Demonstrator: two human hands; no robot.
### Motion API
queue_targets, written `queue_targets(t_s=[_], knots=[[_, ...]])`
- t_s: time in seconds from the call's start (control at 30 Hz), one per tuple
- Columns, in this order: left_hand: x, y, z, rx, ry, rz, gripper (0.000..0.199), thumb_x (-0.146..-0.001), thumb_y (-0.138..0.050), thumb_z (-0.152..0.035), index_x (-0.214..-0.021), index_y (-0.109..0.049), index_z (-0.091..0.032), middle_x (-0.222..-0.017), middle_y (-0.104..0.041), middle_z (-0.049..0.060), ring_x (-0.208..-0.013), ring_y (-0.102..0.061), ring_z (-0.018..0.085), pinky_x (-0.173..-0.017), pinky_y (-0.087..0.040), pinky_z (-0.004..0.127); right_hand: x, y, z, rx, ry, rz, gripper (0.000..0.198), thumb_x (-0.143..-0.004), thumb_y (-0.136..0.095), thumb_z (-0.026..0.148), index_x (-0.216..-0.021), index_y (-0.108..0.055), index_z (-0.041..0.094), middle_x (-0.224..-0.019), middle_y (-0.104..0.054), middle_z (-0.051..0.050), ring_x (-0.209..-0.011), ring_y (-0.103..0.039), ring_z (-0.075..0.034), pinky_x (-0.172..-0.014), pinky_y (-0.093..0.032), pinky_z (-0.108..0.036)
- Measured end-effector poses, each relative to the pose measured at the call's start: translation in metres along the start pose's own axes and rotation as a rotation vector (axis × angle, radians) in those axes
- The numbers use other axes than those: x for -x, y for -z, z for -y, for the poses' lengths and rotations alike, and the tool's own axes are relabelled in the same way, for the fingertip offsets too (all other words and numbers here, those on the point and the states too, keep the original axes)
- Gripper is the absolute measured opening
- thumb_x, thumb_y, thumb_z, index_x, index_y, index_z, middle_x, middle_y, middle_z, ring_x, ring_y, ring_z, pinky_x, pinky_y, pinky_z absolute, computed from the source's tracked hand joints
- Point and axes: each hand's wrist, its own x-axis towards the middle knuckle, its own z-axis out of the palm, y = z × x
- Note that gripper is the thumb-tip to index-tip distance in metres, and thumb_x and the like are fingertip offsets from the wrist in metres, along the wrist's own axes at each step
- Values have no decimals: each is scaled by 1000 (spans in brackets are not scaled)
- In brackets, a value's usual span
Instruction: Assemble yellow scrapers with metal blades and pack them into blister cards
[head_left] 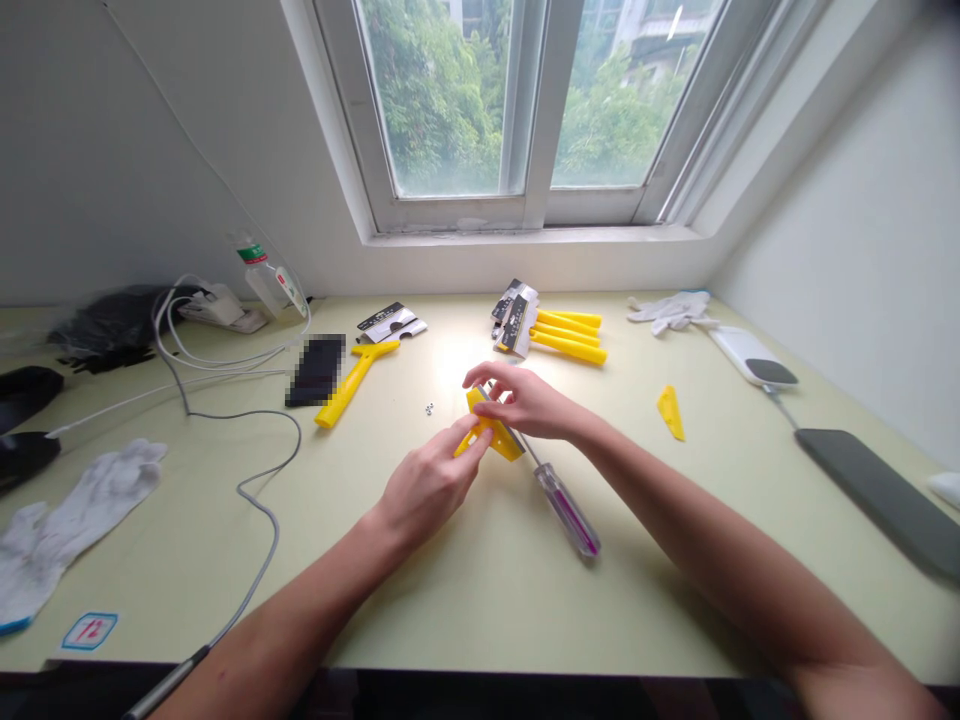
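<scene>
My left hand [431,482] is closed on a yellow scraper [505,442], its thumb and fingers gripping the scraper's plastic head. A grey metal strip runs along the head's right edge. My right hand [534,400] pinches the upper end of the same head; whether a small part is also between these fingertips is hidden. Just right of the scraper, a screwdriver [568,512] with a clear and purple handle lies on the table, its shaft partly covered. Several tiny metal pieces [429,408] lie left of the hands.
A yellow scraper handle [352,385] and a printed card sleeve [391,322] lie left. Several sleeved scrapers [566,338] are stacked behind my hands. Right are a yellow plastic piece [671,412], a glove [671,312] and a power bank [754,357]. A grey cable [276,530] crosses the left.
</scene>
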Motion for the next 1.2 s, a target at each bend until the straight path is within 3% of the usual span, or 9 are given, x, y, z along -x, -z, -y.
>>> queue_targets(t_s=[0.07, 0.17, 0.4, 0.6, 0.77, 0.9, 1.0, 1.2], knots=[[0, 0, 1, 6, 7, -5, 35, -92, -48, -11, -124, -61, -16, -131, -59, 13, -107, -67, 23, -84, -63, 35, 0, 3, 0, 117, 103, -8, 9, -86, -63, 23, -93, -68, 21, -103, -59, -4, -82, -60, -12, -74, -50, -26], [0, 0, 1, 19, 13, -11, 34, -92, -49, -11, -123, -61, -17, -131, -59, 12, -108, -67, 23, -84, -63, 35, 0, 6, -2, 226, 201, 11, 9, -88, -62, 20, -85, -70, 20, -105, -61, -6, -86, -60, -13, -76, -51, -27], [-1, 1, 0, 24, 0, -29, 34, -92, -50, -11, -124, -61, -15, -129, -60, 13, -109, -67, 24, -84, -63, 35, 2, 8, 0, 256, 229, 35, 5, -85, -64, 21, -85, -68, 19, -109, -60, -7, -92, -61, -15, -78, -52, -28], [-1, 1, 1, -1, -10, -30, 33, -92, -50, -11, -122, -62, -14, -131, -59, 14, -111, -65, 24, -87, -62, 35, 1, 2, 6, 64, 65, 17, 2, -80, -63, 19, -81, -62, 18, -99, -62, -4, -88, -60, -14, -72, -51, -26], [0, 0, 1, -26, -24, -13, 32, -91, -50, -10, -121, -61, -15, -132, -59, 13, -109, -66, 23, -85, -63, 34, -1, -5, 0, -271, -151, 21, 29, -73, -67, 19, -96, -49, 21, -88, -55, 2, -72, -54, -11, -62, -45, -24], [1, 1, -1, -40, -33, 8, 33, -91, -50, -9, -121, -61, -14, -132, -59, 13, -108, -67, 23, -82, -64, 34, -1, -4, -1, -408, -246, 69, 35, -71, -68, 19, -100, -49, 23, -81, -54, 4, -72, -54, -12, -63, -45, -24], [1, 2, 0, -15, -33, -10, 33, -91, -50, -10, -122, -61, -14, -131, -60, 13, -109, -66, 23, -83, -63, 34, -1, 0, 1, -308, -167, 84, 29, -72, -68, 21, -98, -54, 21, -83, -57, 2, -73, -56, -12, -66, -47, -25], [0, 2, 3, 38, 2, -14, 35, -92, -48, -11, -125, -60, -19, -132, -59, 12, -111, -66, 23, -84, -63, 35, 1, 4, 5, 127, 76, 26, 9, -84, -63, 22, -90, -70, 20, -103, -64, -5, -86, -62, -14, -79, -50, -29]])
